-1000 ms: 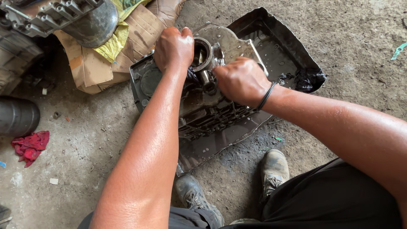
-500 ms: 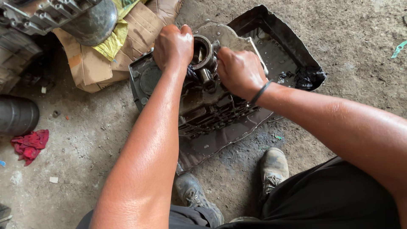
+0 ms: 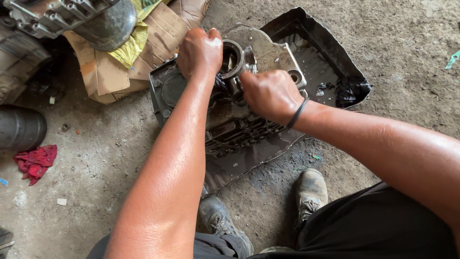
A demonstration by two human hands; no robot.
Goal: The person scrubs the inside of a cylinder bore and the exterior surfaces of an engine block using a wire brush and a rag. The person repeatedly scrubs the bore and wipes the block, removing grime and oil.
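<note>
A greasy grey engine casing (image 3: pixel 268 52) with a round metal bore (image 3: pixel 233 58) lies on a dark metal tray (image 3: pixel 335 62) on the concrete floor. My left hand (image 3: pixel 199 52) is closed over the casing's upper left side, next to the bore. My right hand (image 3: pixel 270 93), with a black band on the wrist, grips a part at the casing's middle, just below the bore. What the right fingers hold is hidden under the hand.
Torn cardboard (image 3: pixel 105 72) and a yellow cloth (image 3: pixel 129 43) lie at upper left under another engine part (image 3: pixel 72 19). A black cylinder (image 3: pixel 19 128) and a red rag (image 3: pixel 34 160) sit at the left. My two shoes (image 3: pixel 311 192) stand below the tray.
My right hand has shifted slightly up and left toward the bore. The left hand stays on the casing.
</note>
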